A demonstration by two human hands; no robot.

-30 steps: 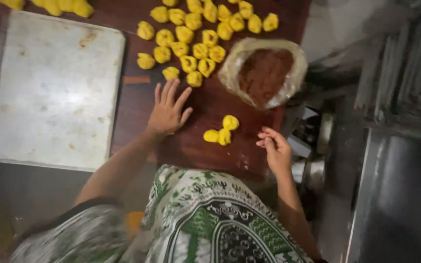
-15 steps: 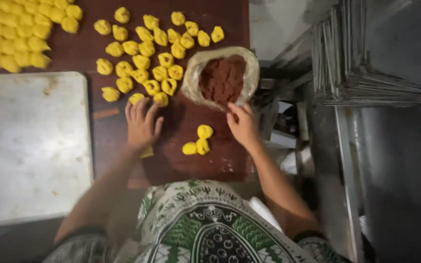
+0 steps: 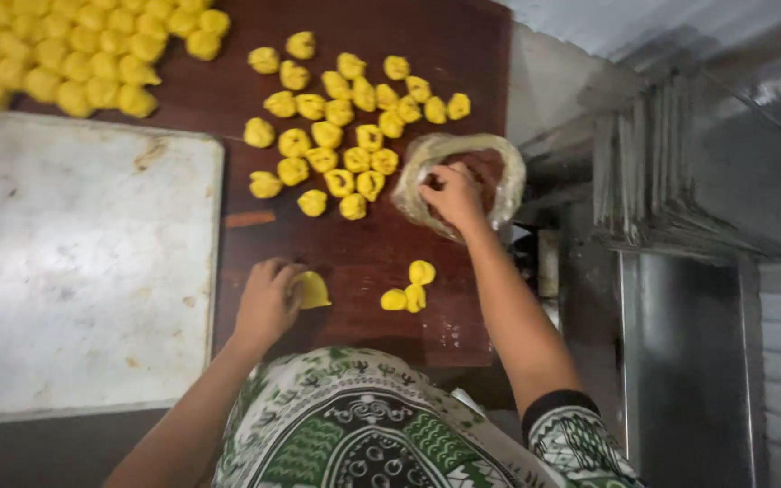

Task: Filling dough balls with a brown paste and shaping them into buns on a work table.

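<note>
Reaching into the clear plastic bag (image 3: 508, 176) at the far right of the dark wooden worktop (image 3: 363, 253), the right hand (image 3: 452, 192) has its fingers curled together down in the reddish-brown filling (image 3: 492, 168); whether that grip has closed on any of it cannot be told, since the fingertips are hidden under the knuckles. The bag's rolled rim stands open around the hand.

The left hand (image 3: 267, 301) lies nearer the body, palm down, its fingers bent over the edge of a flattened yellow dough piece (image 3: 312, 290). The grip is lightly closed on that piece, which sticks out to the right from under the fingers and lies flat on the wood.

Between the two hands, just right of the flat piece, three small folded yellow dumplings (image 3: 409, 290) sit touching one another. Farther off, left of the bag, a loose cluster of yellow dumplings (image 3: 345, 126) is spread over the wood, and a denser heap of yellow dumplings (image 3: 65, 54) fills the far left corner. A large pale metal tray (image 3: 83, 262) lies just left of the left hand. A stack of metal sheets (image 3: 689, 172) stands off the worktop's right side.
</note>
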